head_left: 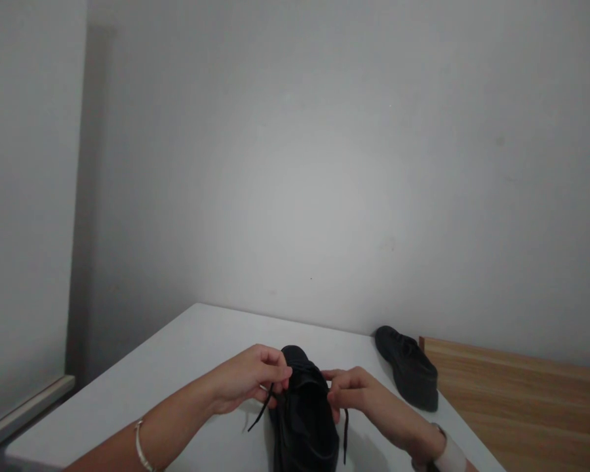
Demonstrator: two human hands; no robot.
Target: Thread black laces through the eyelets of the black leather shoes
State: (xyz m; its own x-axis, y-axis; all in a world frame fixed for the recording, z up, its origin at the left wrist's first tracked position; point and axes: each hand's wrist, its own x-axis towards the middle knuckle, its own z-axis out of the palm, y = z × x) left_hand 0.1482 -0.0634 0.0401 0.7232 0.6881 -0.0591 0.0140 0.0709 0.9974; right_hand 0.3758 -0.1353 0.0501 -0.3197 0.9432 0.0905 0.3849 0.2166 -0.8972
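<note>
A black shoe (305, 432) stands on the white table, its toe pointing away from me and its opening towards me. My left hand (260, 377) is at the shoe's left side with thumb and fingers pinched on a black shoelace (261, 414), whose end hangs down beside the shoe. On the right side my right hand (349, 390) has its fingers closed at the edge of the shoe's opening. Another lace end (345, 436) dangles below it. The fingertips of the right hand are partly hidden.
A second black shoe (409, 368) lies at the right edge of the white table (216, 334). Beyond that edge is a wooden panel (516, 400). A grey wall (295, 164) rises behind the table, and a white panel (24, 216) stands at left.
</note>
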